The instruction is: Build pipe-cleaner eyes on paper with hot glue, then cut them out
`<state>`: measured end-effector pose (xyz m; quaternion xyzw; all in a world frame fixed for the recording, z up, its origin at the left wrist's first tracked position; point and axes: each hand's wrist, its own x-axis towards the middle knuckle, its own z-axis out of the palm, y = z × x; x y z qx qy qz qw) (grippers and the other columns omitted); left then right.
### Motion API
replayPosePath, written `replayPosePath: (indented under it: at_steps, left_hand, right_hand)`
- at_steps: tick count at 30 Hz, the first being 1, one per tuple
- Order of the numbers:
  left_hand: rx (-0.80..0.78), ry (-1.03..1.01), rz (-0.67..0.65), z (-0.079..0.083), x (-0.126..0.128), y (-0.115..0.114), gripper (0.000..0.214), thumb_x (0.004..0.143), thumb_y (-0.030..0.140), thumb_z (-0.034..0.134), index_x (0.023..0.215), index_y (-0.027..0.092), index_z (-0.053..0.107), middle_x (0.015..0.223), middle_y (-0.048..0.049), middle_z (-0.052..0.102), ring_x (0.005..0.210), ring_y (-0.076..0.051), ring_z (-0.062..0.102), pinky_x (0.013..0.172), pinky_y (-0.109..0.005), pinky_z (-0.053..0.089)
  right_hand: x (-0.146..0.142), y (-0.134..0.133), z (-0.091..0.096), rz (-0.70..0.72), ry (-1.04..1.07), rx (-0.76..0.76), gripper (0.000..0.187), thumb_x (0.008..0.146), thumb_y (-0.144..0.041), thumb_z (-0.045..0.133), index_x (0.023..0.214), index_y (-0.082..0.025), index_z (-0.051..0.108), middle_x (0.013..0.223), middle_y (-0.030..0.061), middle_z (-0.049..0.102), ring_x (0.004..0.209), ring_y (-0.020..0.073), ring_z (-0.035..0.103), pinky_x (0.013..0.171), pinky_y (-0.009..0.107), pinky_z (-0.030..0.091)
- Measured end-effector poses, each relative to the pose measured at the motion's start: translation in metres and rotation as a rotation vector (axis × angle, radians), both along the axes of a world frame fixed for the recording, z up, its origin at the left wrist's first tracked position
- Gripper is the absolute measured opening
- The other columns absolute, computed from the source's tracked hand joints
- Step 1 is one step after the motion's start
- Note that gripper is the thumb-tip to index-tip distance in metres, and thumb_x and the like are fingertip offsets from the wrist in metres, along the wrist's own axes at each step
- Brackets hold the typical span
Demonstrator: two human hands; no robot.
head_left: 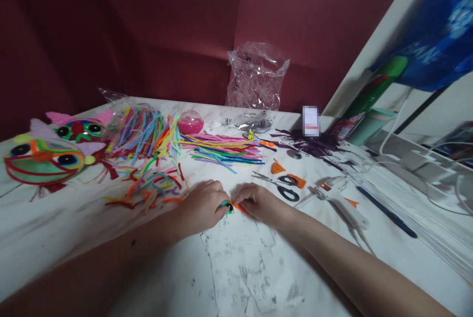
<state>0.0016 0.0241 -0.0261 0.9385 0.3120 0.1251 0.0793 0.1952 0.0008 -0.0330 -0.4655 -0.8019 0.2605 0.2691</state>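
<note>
At the table centre, workpiece [229,207]: one small piece is held between the two hands; a glossy black eye is ringed by a green and teal fuzzy rim, and an orange portion extends toward 3 o'clock. Its remainder is concealed by the fingers.
Left hand [207,204]: pinched on the green rim; thumb contact is partly hidden.
Right hand [261,204]: fingers are curled and pinched on the orange portion; the exact fingertip contact is obscured.
Marked sheet [236,263], 6 o'clock: writing is too blurred to be read.
Masks, 9 to 10 o'clock: two are counted; the rear mask [79,129] is partly covered by the front mask [40,162].
Fuzzy stems: a bagged bundle [136,132] is placed at 10 o'clock, a loose bundle [225,148] at 12; the overlapping stems cannot be counted.
Scissors [276,182], between 2 and 3 o'clock: one pair, black-handled.
Glue gun [343,207], 3 o'clock: one, with an orange light lit.
Dark blue rod [386,211], 3 o'clock: one.
Purple strips [312,144], 2 o'clock: tangled, uncountable.
White panel [311,121], beyond them: one, pixelated.
Blue packaging [430,31], 2 o'clock: cut off by the frame edge.
</note>
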Motion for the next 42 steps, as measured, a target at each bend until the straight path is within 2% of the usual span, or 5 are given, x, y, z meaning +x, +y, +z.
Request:
replayPosePath:
  at_steps: [19,27,30,34,42]
  left_hand:
    - [0.024,0.019,0.012,0.000,0.000,0.000,0.013,0.084,0.021,0.052,0.084,0.019,0.065,0.084,-0.0044,0.057,0.086,-0.020,0.053,0.076,-0.031,0.040]
    - [-0.013,-0.004,-0.013,-0.005,-0.001,0.008,0.020,0.088,0.024,0.046,0.091,0.021,0.066,0.086,-0.0051,0.057,0.086,-0.022,0.053,0.077,-0.035,0.039]
    - [0.003,-0.024,-0.054,-0.012,-0.002,0.014,0.023,0.088,0.023,0.043,0.092,0.021,0.065,0.086,-0.0049,0.056,0.085,-0.022,0.053,0.076,-0.035,0.039]
    - [0.005,-0.041,-0.073,-0.018,-0.004,0.017,0.025,0.089,0.028,0.042,0.094,0.023,0.065,0.087,-0.0044,0.056,0.085,-0.022,0.053,0.075,-0.034,0.039]
    - [0.029,-0.028,-0.054,-0.008,-0.003,0.009,0.026,0.091,0.024,0.041,0.088,0.020,0.066,0.085,-0.0049,0.057,0.083,-0.020,0.053,0.074,-0.032,0.040]
  right_hand:
    - [-0.004,-0.005,0.001,-0.146,0.140,-0.058,0.025,0.076,-0.005,0.046,0.078,-0.014,0.069,0.069,0.0017,0.069,0.061,0.0128,0.061,0.057,0.021,0.046]
    - [0.054,-0.009,0.091,-0.480,0.196,0.260,0.022,0.083,-0.024,0.050,0.092,-0.014,0.067,0.091,0.0082,0.072,0.081,0.0184,0.065,0.066,0.026,0.049]
    - [0.099,-0.026,0.106,-0.673,-0.166,0.302,0.025,0.088,-0.026,0.045,0.096,-0.015,0.067,0.090,0.0074,0.072,0.080,0.0180,0.066,0.068,0.026,0.048]
    - [0.148,-0.058,0.071,-0.868,-0.593,0.186,0.022,0.085,-0.024,0.049,0.084,-0.015,0.069,0.091,0.0118,0.070,0.081,0.0235,0.063,0.069,0.031,0.046]
    - [0.165,-0.086,0.001,-0.950,-0.809,0.022,0.021,0.077,-0.015,0.050,0.094,-0.013,0.062,0.101,0.0169,0.060,0.087,0.0288,0.061,0.062,0.033,0.043]
